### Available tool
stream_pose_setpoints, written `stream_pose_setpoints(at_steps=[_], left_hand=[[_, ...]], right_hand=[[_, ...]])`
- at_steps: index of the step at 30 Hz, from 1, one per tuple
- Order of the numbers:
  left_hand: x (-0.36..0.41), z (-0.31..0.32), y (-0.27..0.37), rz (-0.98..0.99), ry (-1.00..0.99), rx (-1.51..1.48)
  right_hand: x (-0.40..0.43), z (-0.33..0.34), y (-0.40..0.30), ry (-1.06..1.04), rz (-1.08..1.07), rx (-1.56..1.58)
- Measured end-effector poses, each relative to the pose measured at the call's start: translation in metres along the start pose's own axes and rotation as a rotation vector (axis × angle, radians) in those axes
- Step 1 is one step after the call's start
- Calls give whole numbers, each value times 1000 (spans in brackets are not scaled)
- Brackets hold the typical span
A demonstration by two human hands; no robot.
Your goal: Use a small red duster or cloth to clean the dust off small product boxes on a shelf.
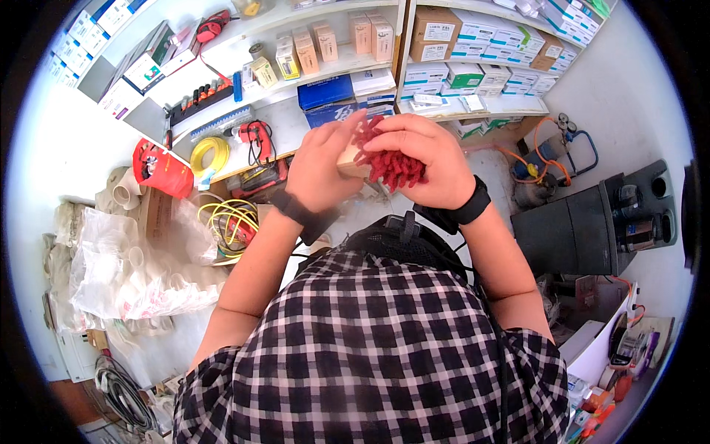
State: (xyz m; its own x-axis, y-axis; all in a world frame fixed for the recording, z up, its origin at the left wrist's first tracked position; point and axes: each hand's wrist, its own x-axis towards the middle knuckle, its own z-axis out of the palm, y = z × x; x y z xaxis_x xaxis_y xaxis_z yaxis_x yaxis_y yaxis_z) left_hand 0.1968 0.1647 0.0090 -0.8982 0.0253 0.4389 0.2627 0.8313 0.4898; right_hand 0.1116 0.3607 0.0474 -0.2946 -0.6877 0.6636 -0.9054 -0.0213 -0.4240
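Note:
In front of my chest, my left hand point(321, 169) grips a small pale cardboard box point(350, 161), thumb on the near side and fingers over the top. Much of the box is hidden behind my fingers and a red chenille cleaning cloth or mitt point(396, 166). My right hand point(441, 158) holds this shaggy red piece against the box's right end, fingers curled over its top. Whether the hand is partly inside it cannot be seen. Both wrists wear black bands. Beyond the hands, similar peach-coloured boxes point(305, 50) stand on a white shelf point(344, 72).
Blue boxes point(327, 94) lie just past my hands. A red power drill point(257, 140) and yellow coiled hose point(209, 156) rest on the lower left shelf. Stacked cartons point(471, 33) fill the right shelves. Gas cylinders point(535, 172) and a dark bin-like unit point(566, 227) stand at right.

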Motion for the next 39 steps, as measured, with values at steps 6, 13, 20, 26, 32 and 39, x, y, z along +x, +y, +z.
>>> stream_pose_setpoints(at_steps=[6, 13, 20, 26, 32, 39], left_hand=[[-2, 8, -8, 6, 110, -6], [-8, 10, -8, -136, 147, 2], [-6, 8, -9, -180, 87, -51], [0, 12, -25, -123, 113, -8], [4, 8, -70, -303, 101, -213], [9, 1, -148, -453, 174, -716]], right_hand=[[8, -6, -4, -172, -70, 204], [0, -14, 4, -222, -42, 387], [-1, -15, 29, 40, 15, 379], [12, 14, 38, -42, 53, 181], [41, 25, 39, -218, -2, 378], [73, 24, 64, 26, 87, 333]])
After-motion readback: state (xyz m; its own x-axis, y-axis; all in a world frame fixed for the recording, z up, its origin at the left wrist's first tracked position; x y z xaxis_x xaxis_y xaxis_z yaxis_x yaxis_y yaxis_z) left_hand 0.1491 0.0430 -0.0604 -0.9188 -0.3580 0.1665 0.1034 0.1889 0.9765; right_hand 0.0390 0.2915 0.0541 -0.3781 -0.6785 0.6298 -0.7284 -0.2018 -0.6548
